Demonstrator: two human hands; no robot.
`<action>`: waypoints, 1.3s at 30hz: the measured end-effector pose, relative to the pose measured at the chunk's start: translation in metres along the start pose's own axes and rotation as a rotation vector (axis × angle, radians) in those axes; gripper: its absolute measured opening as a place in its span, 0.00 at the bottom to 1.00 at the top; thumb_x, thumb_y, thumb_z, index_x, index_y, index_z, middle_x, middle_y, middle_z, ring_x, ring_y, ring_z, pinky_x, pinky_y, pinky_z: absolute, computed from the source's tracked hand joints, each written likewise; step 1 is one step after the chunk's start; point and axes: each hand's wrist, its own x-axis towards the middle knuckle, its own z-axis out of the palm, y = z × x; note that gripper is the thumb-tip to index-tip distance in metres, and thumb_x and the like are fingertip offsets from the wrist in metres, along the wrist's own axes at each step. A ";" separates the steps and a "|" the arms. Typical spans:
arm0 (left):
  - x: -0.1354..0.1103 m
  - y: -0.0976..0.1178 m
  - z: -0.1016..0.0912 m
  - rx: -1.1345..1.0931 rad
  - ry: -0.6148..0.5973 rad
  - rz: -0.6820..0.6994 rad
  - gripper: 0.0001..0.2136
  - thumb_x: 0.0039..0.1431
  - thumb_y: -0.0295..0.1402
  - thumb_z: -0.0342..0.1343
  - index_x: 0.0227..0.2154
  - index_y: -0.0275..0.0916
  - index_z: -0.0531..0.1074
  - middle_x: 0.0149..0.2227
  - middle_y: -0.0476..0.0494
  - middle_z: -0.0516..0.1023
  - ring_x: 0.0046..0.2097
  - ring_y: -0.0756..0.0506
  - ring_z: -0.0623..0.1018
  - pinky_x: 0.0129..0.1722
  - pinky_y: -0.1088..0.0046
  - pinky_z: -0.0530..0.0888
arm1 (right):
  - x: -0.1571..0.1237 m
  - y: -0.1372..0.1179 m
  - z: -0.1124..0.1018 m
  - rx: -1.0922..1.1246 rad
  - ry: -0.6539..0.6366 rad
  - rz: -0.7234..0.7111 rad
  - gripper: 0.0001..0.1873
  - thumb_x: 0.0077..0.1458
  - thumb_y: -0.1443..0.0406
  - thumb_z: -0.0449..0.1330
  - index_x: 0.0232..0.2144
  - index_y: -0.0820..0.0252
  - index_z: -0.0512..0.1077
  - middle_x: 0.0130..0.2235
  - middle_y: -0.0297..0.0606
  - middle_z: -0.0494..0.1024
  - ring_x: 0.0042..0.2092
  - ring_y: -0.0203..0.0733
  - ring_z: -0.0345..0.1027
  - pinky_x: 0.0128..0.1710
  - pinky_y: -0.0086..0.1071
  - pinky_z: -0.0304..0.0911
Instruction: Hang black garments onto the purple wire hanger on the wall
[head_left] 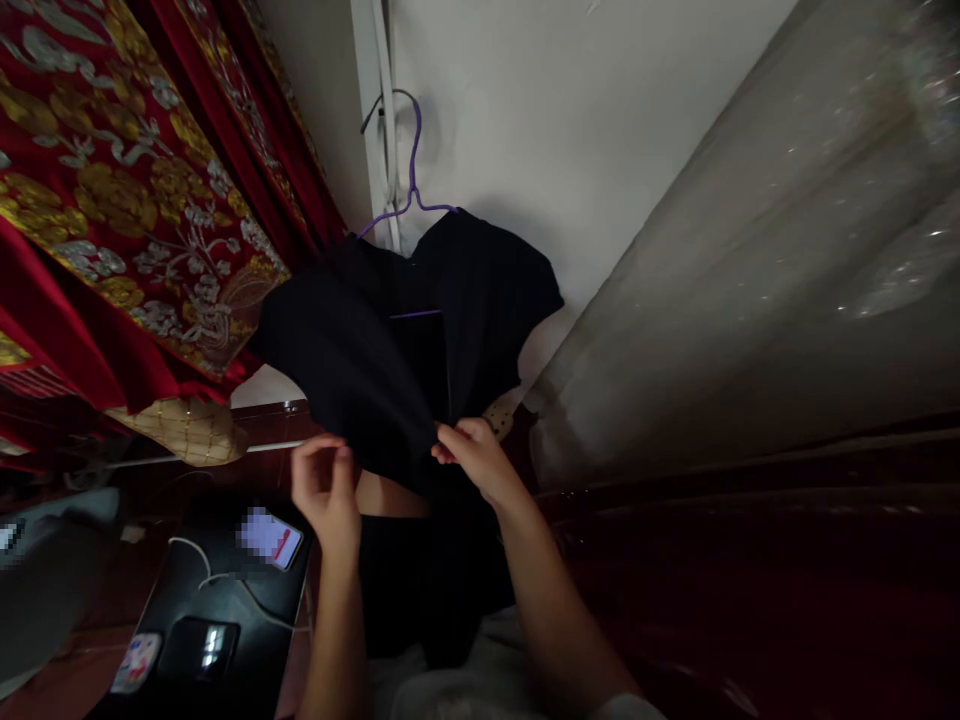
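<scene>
A dark short-sleeved top (pixel 360 345) hangs on a purple wire hanger (pixel 413 165) against the wall, its front parted down the middle. The fingers of my right hand (pixel 480 458) are closed on the front edge of the top, near the lower end of the opening. At the left lower side of the top is my left hand (pixel 328 492), thumb and fingertips pinched together at the fabric's edge. Dark cloth continues below both hands, and its exact shape is lost in shadow.
Red curtain cloth with gold and silver embroidery (pixel 172 190) hangs at the left. On a black stool (pixel 247 625) lie a lit phone (pixel 277 540), a dark phone (pixel 199 648) and a white cable (pixel 259 605). A plastic-wrapped panel (pixel 697 330) leans at the right.
</scene>
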 end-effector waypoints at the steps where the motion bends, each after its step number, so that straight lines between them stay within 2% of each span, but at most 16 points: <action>1: -0.007 0.003 0.008 0.001 -0.183 -0.051 0.08 0.62 0.32 0.63 0.43 0.46 0.76 0.43 0.45 0.77 0.48 0.43 0.78 0.53 0.67 0.73 | -0.003 -0.004 0.002 -0.026 -0.011 -0.007 0.25 0.50 0.49 0.65 0.13 0.58 0.67 0.16 0.37 0.69 0.21 0.35 0.60 0.24 0.31 0.54; 3: -0.020 0.007 0.025 -0.007 -0.470 -0.135 0.11 0.61 0.31 0.63 0.46 0.46 0.77 0.45 0.43 0.80 0.49 0.40 0.79 0.54 0.64 0.74 | -0.007 -0.009 0.007 -0.049 0.009 -0.031 0.29 0.49 0.45 0.66 0.11 0.58 0.66 0.14 0.34 0.65 0.20 0.33 0.56 0.23 0.31 0.51; 4: -0.025 0.007 0.032 -0.009 -0.533 -0.153 0.11 0.62 0.30 0.62 0.47 0.47 0.77 0.46 0.43 0.80 0.50 0.40 0.79 0.54 0.63 0.74 | -0.009 -0.010 0.009 -0.035 0.029 -0.051 0.30 0.49 0.43 0.66 0.11 0.57 0.65 0.14 0.33 0.64 0.20 0.33 0.55 0.23 0.31 0.50; 7: -0.033 0.003 0.045 0.020 -0.513 -0.123 0.07 0.65 0.29 0.57 0.43 0.46 0.77 0.41 0.43 0.80 0.45 0.40 0.80 0.49 0.64 0.75 | -0.014 -0.013 0.010 0.056 0.034 -0.091 0.31 0.47 0.40 0.67 0.14 0.58 0.68 0.15 0.32 0.64 0.21 0.33 0.55 0.24 0.31 0.52; 10: -0.030 -0.001 0.046 0.056 -0.482 -0.098 0.05 0.66 0.30 0.56 0.41 0.44 0.77 0.39 0.43 0.80 0.44 0.41 0.80 0.48 0.64 0.75 | -0.019 -0.015 0.007 0.125 -0.075 -0.097 0.27 0.50 0.43 0.67 0.21 0.60 0.75 0.18 0.32 0.66 0.22 0.33 0.56 0.24 0.30 0.52; 15: -0.022 -0.008 0.044 0.103 -0.460 -0.087 0.04 0.66 0.34 0.58 0.36 0.45 0.77 0.35 0.43 0.78 0.38 0.41 0.79 0.40 0.66 0.75 | -0.011 -0.024 0.007 0.283 -0.148 -0.008 0.21 0.48 0.49 0.69 0.24 0.62 0.77 0.18 0.30 0.65 0.19 0.28 0.50 0.19 0.28 0.41; 17: -0.020 -0.014 0.047 0.132 -0.471 -0.089 0.04 0.64 0.34 0.59 0.35 0.46 0.78 0.35 0.43 0.77 0.38 0.41 0.78 0.39 0.66 0.74 | 0.007 -0.044 0.007 0.330 -0.103 -0.041 0.19 0.46 0.51 0.70 0.24 0.62 0.77 0.17 0.29 0.64 0.18 0.27 0.48 0.18 0.28 0.37; 19: -0.018 -0.022 0.052 0.153 -0.508 -0.091 0.03 0.62 0.32 0.60 0.34 0.46 0.78 0.34 0.43 0.77 0.37 0.40 0.78 0.37 0.66 0.73 | 0.033 -0.076 0.005 0.351 -0.022 -0.146 0.18 0.46 0.52 0.70 0.25 0.62 0.76 0.18 0.28 0.65 0.18 0.26 0.47 0.17 0.28 0.36; 23: -0.007 -0.028 0.059 0.169 -0.604 -0.029 0.07 0.60 0.26 0.58 0.31 0.45 0.78 0.31 0.43 0.75 0.34 0.41 0.76 0.35 0.66 0.71 | 0.076 -0.150 0.003 0.302 0.094 -0.358 0.18 0.54 0.52 0.68 0.26 0.61 0.73 0.21 0.28 0.65 0.18 0.24 0.50 0.16 0.25 0.39; 26: 0.019 -0.011 0.054 0.232 -0.673 0.074 0.08 0.59 0.24 0.57 0.32 0.44 0.79 0.32 0.43 0.77 0.35 0.41 0.77 0.37 0.66 0.71 | 0.077 -0.174 0.008 0.258 0.055 -0.470 0.20 0.59 0.50 0.66 0.27 0.60 0.72 0.19 0.26 0.62 0.18 0.25 0.52 0.16 0.23 0.41; 29: 0.057 0.024 0.050 0.272 -0.677 0.241 0.10 0.63 0.28 0.59 0.46 0.43 0.79 0.43 0.41 0.81 0.43 0.42 0.80 0.45 0.66 0.75 | 0.060 -0.166 0.010 0.225 0.026 -0.533 0.19 0.60 0.51 0.65 0.27 0.60 0.71 0.18 0.26 0.62 0.17 0.26 0.53 0.15 0.23 0.43; 31: 0.084 0.050 0.054 0.250 -0.610 0.404 0.15 0.68 0.31 0.57 0.56 0.42 0.74 0.48 0.40 0.80 0.47 0.43 0.80 0.49 0.66 0.75 | 0.050 -0.156 0.010 0.195 0.026 -0.527 0.18 0.60 0.53 0.65 0.26 0.60 0.71 0.17 0.26 0.63 0.17 0.26 0.53 0.16 0.23 0.45; 32: 0.097 0.061 0.059 0.248 -0.565 0.496 0.16 0.70 0.31 0.55 0.58 0.42 0.72 0.47 0.41 0.80 0.47 0.45 0.79 0.50 0.67 0.75 | 0.047 -0.153 0.010 0.182 0.023 -0.528 0.17 0.60 0.55 0.64 0.25 0.60 0.70 0.17 0.26 0.63 0.17 0.26 0.53 0.16 0.23 0.45; 35: 0.124 0.088 0.082 0.293 -0.523 0.719 0.10 0.72 0.32 0.53 0.51 0.39 0.75 0.41 0.43 0.80 0.42 0.47 0.79 0.46 0.71 0.74 | 0.043 -0.151 0.008 0.140 -0.009 -0.573 0.14 0.59 0.61 0.62 0.24 0.60 0.71 0.16 0.26 0.64 0.17 0.27 0.54 0.17 0.23 0.47; 37: 0.130 0.097 0.097 0.330 -0.552 0.793 0.07 0.72 0.31 0.54 0.43 0.37 0.76 0.39 0.44 0.80 0.41 0.48 0.78 0.44 0.72 0.73 | 0.045 -0.152 0.007 0.094 0.005 -0.633 0.12 0.59 0.61 0.61 0.25 0.59 0.71 0.17 0.27 0.64 0.18 0.27 0.55 0.18 0.24 0.48; 39: 0.130 0.102 0.105 0.322 -0.545 0.824 0.07 0.72 0.31 0.54 0.39 0.37 0.76 0.38 0.43 0.80 0.41 0.47 0.78 0.44 0.72 0.73 | 0.053 -0.145 0.006 0.020 0.084 -0.692 0.12 0.59 0.62 0.61 0.24 0.59 0.70 0.18 0.27 0.64 0.19 0.28 0.54 0.20 0.25 0.48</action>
